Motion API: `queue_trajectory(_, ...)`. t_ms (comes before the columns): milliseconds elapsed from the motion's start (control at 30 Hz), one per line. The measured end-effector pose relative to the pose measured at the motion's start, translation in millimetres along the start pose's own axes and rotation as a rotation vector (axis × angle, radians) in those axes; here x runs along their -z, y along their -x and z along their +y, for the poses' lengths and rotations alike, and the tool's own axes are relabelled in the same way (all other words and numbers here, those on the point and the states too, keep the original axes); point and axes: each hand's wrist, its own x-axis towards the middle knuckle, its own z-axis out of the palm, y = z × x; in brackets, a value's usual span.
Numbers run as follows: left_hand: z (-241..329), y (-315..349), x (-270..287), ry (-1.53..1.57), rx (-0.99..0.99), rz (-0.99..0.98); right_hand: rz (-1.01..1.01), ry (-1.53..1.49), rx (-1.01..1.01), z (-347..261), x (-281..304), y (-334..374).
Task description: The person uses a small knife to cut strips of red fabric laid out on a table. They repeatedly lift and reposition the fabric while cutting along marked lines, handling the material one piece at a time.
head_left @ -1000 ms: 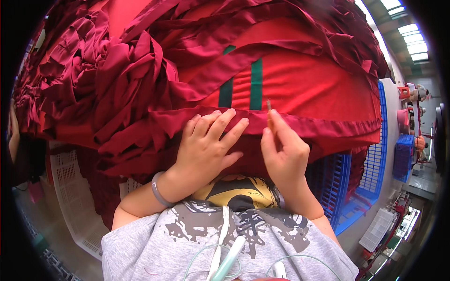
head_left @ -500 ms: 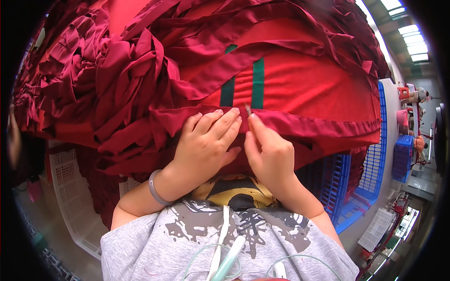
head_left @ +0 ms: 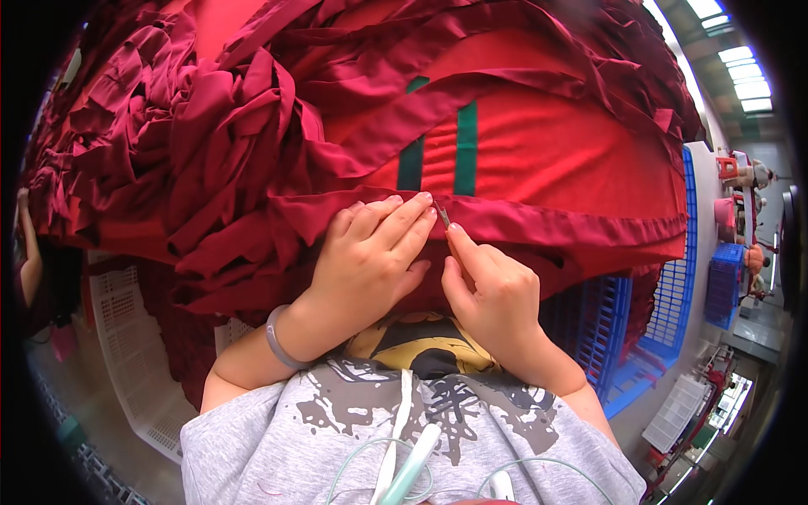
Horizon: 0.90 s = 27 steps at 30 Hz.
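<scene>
A long dark-red fabric strip runs from left to right over a brighter red cloth. My left hand lies flat on the strip, fingers stretched out and side by side, pressing it down. My right hand is closed in a pinch around a seam ripper, a slim tool with a small forked metal tip. The tip points up at the strip, just right of my left fingertips. My right fingers hide most of its handle. Whether the tip touches the fabric I cannot tell.
Heaped dark-red strips cover the left and far side. Two dark green bands lie on the red cloth beyond my hands. A white plastic basket stands at lower left, a blue crate at right. Another person's arm shows at far left.
My right hand has drawn back slightly toward me and to the right, bringing the seam ripper's tip lower. My left hand stays in place. The arm at far left has come further into view.
</scene>
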Motion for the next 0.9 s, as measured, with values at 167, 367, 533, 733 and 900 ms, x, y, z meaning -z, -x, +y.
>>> queue_trajectory(167,0.4,-0.2,-1.6,-0.044,0.003,0.008,0.008,-0.006,-0.013,0.3,-3.6,-0.8)
queue_trajectory(367,2.1,-0.8,-5.0,-0.061,0.003,0.038,0.049,-0.008,-0.039,-1.0,-7.6,-7.4)
queue_trajectory(533,3.2,-1.0,-5.2,-0.082,0.011,0.036,-0.006,0.043,0.001,-3.4,-0.2,0.9)
queue_trajectory(733,3.1,-0.1,-6.6,-0.069,0.006,0.051,-0.004,0.061,0.01,-3.9,-1.5,-1.1)
queue_trajectory(900,2.1,0.5,-6.4,-0.057,0.01,0.053,0.015,0.04,0.008,-4.4,-4.8,-2.4)
